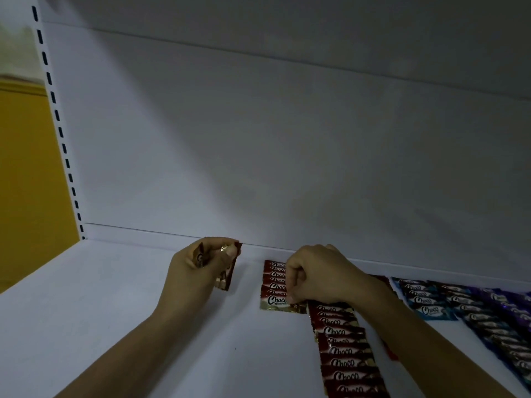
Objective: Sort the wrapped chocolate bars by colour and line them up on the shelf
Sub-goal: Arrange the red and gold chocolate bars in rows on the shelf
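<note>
Right fingers (292, 284) curled tight, tips down on the gold bar (275, 302) and pinching its upper edge near the middle. The gold bar lies flat on the shelf (115, 311), long side left to right, pale gold wrapper with "Choco" in dark script and a brownish picture at its right end. It sits at the near end of the short red row (273, 275), overlapping the last red bar there. My right hand (319, 275) covers the right half of that row.

Left fingers (227, 255) are curled round a bunch of bars (225, 278) in gold-brown wrappers, with a red edge showing at the top. The bunch hangs down from my left hand (198, 265), above the shelf and left of the short red row, apart from it.

The long red row (344, 349) runs toward me from under my right wrist, bars overlapped like tiles, white "Choco" on dark red. Right of it, past my forearm, is the light blue row (425, 300), then the dark blue row (488, 320) beside it, near the right edge.

The white back panel (258, 139) rises behind everything. The slotted upright (57, 124) stands at far left, with a yellow wall (23, 168) beyond it.
</note>
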